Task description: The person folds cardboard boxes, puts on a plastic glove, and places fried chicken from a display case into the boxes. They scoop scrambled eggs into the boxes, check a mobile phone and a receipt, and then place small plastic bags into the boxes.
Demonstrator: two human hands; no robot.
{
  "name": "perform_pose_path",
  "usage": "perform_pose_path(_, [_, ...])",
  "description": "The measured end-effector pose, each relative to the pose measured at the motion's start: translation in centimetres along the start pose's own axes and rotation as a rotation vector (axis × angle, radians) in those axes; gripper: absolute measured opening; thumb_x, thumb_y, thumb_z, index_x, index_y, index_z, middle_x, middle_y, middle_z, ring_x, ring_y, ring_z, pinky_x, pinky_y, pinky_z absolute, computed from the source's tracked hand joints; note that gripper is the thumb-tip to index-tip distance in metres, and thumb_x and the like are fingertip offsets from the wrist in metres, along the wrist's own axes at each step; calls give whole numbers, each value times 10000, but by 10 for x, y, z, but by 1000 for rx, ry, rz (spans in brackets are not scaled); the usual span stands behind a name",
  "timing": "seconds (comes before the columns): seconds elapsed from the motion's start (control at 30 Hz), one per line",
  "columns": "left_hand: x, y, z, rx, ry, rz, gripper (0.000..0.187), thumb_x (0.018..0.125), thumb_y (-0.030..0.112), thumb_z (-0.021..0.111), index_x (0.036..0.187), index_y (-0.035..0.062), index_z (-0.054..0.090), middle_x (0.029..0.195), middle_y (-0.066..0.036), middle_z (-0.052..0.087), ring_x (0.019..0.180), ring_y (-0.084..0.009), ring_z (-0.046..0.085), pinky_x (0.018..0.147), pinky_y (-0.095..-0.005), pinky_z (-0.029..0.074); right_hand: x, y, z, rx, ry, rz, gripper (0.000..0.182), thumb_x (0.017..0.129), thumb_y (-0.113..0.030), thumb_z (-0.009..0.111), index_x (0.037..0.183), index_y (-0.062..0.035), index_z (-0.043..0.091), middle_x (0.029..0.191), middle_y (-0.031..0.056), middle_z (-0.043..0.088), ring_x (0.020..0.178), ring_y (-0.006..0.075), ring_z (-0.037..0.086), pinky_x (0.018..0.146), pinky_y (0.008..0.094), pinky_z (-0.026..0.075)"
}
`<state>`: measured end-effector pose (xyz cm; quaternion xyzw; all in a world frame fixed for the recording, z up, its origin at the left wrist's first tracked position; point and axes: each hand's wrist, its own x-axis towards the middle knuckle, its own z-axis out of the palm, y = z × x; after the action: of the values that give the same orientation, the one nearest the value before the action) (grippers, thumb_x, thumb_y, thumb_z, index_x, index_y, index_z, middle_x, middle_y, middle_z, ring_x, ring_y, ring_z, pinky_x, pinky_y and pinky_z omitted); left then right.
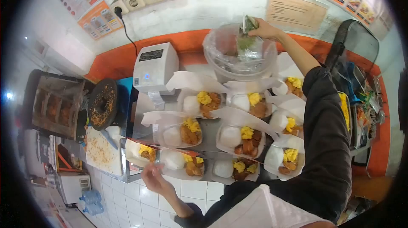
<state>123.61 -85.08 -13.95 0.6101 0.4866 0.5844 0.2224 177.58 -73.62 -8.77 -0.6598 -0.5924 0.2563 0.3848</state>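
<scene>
Reaching over the back of the counter, my right hand (265,29) grips a small clear plastic bag with green contents (250,25). It is above a large translucent bucket (208,52) lined with clear plastic, and more green shows through the plastic below. My left hand (155,179) is low at the counter's front edge, fingers loosely apart and holding nothing. Nearest to it are an open meal box (135,160) and another with a white rice mound (172,159). Several open paper boxes hold rice, yellow scrambled egg (204,97) and brown fried pieces (247,145).
A white label printer (156,64) stands left of the bucket. Farther left are a stone mortar (103,105), a cutting board (102,151) with a knife (109,138), and a glass display case (57,105). Trays of utensils (365,113) sit at right.
</scene>
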Motion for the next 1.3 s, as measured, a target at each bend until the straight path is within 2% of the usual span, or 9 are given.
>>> perform_pose_path(0.27, [13,93,130,-364,-592,-40,189,868,65,478,1041,-8,493,956,-94,561,877,-142,558,777,-254,428,-41,-12,0,700,447,125,337,693,-42,634,1011,-3,530,886,94,601,684,188,603,550,341,542])
perform_pose_path(0.6, [-32,180,206,-356,-473,511,357,821,61,555,1170,43,481,1061,-106,561,1009,-208,524,866,-276,391,-262,-99,2,1142,300,307,269,835,-159,511,1062,-19,477,935,112,579,782,225,607,603,358,543])
perform_pose_path(0.7, [-67,188,203,-349,-805,507,353,807,84,588,1149,49,510,1045,-85,578,966,-175,544,830,-264,411,-348,-38,22,1229,225,460,344,844,-181,497,1129,6,447,1003,151,564,826,250,607,591,339,546])
perform_pose_path(0.77, [-100,184,192,-491,-1334,14,290,795,97,609,1072,29,562,991,-65,603,904,-137,563,793,-252,430,-410,-13,41,1322,272,504,304,818,-236,513,1070,-66,533,1059,75,529,911,208,553,697,414,511])
perform_pose_path(0.83, [-147,173,190,-574,-1330,-277,216,792,92,609,994,16,597,932,-40,618,861,-113,571,768,-249,441,-460,24,70,1419,311,542,312,821,-252,504,1072,-68,532,1060,67,527,904,197,552,692,409,510])
perform_pose_path(0.9, [-187,148,192,-603,-1286,-166,200,788,88,612,971,8,597,923,-45,618,841,-107,568,753,-245,441,-494,13,87,1518,350,564,320,825,-269,494,1074,-70,531,1060,59,526,898,187,552,688,403,509])
perform_pose_path(0.97, [-219,149,188,-480,-1213,-15,171,787,55,601,949,1,586,884,-69,613,789,-131,579,703,-254,447,-506,-36,91,965,549,579,290,814,-212,521,1045,-36,543,1002,72,558,865,180,561,676,369,509])
perform_pose_path(1.0, [-232,155,184,-442,-1051,79,158,783,35,593,937,0,580,866,-84,605,764,-162,581,680,-264,448,-509,-11,93,1478,385,582,250,790,-143,553,991,6,557,921,84,584,828,183,572,680,331,499])
perform_pose_path(1.3, [-227,187,172,-444,-800,538,248,720,-31,615,951,56,592,815,-98,570,745,-243,586,624,-308,467,-504,-33,72,1496,516,575,254,779,-89,535,998,40,530,949,118,581,816,199,582,714,306,478])
